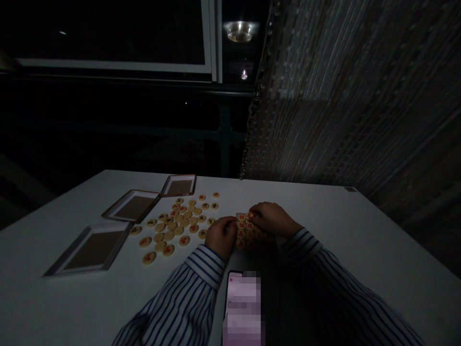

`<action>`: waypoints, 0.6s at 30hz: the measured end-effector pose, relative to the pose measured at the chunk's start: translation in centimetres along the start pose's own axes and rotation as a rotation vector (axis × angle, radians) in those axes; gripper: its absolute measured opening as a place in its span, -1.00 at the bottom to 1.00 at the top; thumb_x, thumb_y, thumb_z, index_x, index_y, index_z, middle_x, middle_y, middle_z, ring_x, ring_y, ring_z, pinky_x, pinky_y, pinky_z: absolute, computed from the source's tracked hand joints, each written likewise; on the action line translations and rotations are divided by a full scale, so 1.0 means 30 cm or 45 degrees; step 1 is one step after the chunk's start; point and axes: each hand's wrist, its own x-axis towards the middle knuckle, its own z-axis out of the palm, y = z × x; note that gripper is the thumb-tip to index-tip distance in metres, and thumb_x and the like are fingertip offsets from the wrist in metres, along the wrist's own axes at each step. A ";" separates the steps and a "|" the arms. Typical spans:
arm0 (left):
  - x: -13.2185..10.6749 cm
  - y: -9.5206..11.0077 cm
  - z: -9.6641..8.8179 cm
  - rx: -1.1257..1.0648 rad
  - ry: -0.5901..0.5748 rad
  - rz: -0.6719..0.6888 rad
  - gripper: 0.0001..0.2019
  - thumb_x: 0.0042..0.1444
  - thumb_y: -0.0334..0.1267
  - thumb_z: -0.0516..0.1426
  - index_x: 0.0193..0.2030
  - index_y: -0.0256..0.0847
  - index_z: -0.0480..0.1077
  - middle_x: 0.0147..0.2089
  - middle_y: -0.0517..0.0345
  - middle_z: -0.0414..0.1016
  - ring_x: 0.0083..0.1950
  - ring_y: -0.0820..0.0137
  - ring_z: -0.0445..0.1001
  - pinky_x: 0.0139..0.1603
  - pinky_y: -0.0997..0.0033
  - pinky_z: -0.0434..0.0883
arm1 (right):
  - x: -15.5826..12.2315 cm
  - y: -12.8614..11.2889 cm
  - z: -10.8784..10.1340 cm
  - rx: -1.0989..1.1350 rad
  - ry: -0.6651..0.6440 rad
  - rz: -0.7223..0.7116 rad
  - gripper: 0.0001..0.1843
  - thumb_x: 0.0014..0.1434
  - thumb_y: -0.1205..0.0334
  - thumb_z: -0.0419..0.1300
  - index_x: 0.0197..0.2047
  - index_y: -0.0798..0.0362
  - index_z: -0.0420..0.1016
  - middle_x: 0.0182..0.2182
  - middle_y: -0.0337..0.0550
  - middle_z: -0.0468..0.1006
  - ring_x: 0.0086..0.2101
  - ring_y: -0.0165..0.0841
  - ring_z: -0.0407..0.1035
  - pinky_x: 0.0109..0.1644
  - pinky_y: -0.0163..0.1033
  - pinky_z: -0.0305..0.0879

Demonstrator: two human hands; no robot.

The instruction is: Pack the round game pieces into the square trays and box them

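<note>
Round game pieces (241, 234) are set in close rows on the desk (173, 307), between the two hands. At their left edge the left hand (221, 236) is loosely curled; whether anything is held in it cannot be told. By the right hand (271, 218), fingertips drawn together, a red-marked piece (249, 216) in the far row is touched; gripped or merely pressed cannot be made out. The rows are best braced lightly from the left while the piece is squared flat. Loose pieces (178, 230) and three shallow trays (93, 250) are spread leftward; nearer, space is taken by a phone (235, 290), and dim light hampers reading.
</note>
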 end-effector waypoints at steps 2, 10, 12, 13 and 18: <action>0.000 -0.001 0.002 -0.007 0.002 0.002 -0.78 -0.02 -0.28 0.00 -0.27 -0.22 0.42 -0.32 0.10 0.49 -0.27 0.37 0.43 -0.22 0.36 0.37 | -0.001 -0.001 -0.005 -0.009 -0.021 -0.001 -0.67 0.07 0.06 -0.02 -0.18 0.00 0.42 -0.26 -0.13 0.49 -0.24 -0.29 0.32 -0.23 -0.29 0.10; 0.000 -0.001 -0.001 0.014 0.019 0.017 -0.79 -0.02 -0.28 0.01 -0.29 -0.19 0.42 -0.33 0.12 0.49 -0.27 0.37 0.43 -0.21 0.35 0.37 | -0.007 0.000 -0.016 -0.061 -0.073 0.006 -0.67 0.08 0.09 -0.04 -0.19 -0.01 0.44 -0.26 -0.11 0.49 -0.23 -0.29 0.33 -0.22 -0.28 0.10; 0.000 0.000 -0.002 0.014 0.016 0.016 -0.79 -0.02 -0.27 0.01 -0.29 -0.19 0.42 -0.34 0.12 0.49 -0.27 0.37 0.43 -0.21 0.35 0.37 | -0.008 -0.001 -0.018 -0.070 -0.086 0.017 -0.67 0.08 0.10 -0.04 -0.19 0.00 0.44 -0.26 -0.10 0.49 -0.23 -0.29 0.33 -0.23 -0.28 0.10; 0.000 0.001 -0.003 0.015 0.017 0.015 -0.79 -0.02 -0.27 0.01 -0.29 -0.20 0.42 -0.34 0.11 0.49 -0.26 0.37 0.43 -0.21 0.35 0.37 | -0.008 -0.001 -0.018 -0.074 -0.091 0.020 -0.67 0.08 0.10 -0.04 -0.19 -0.01 0.44 -0.26 -0.11 0.49 -0.24 -0.29 0.33 -0.23 -0.28 0.10; -0.003 0.006 -0.004 0.028 0.021 0.001 -0.79 -0.02 -0.28 0.01 -0.28 -0.21 0.42 -0.33 0.10 0.49 -0.26 0.37 0.43 -0.21 0.35 0.37 | -0.006 0.002 -0.011 -0.082 -0.077 -0.006 -0.69 0.07 0.10 -0.04 -0.23 -0.01 0.45 -0.28 -0.12 0.51 -0.26 -0.28 0.35 -0.27 -0.27 0.12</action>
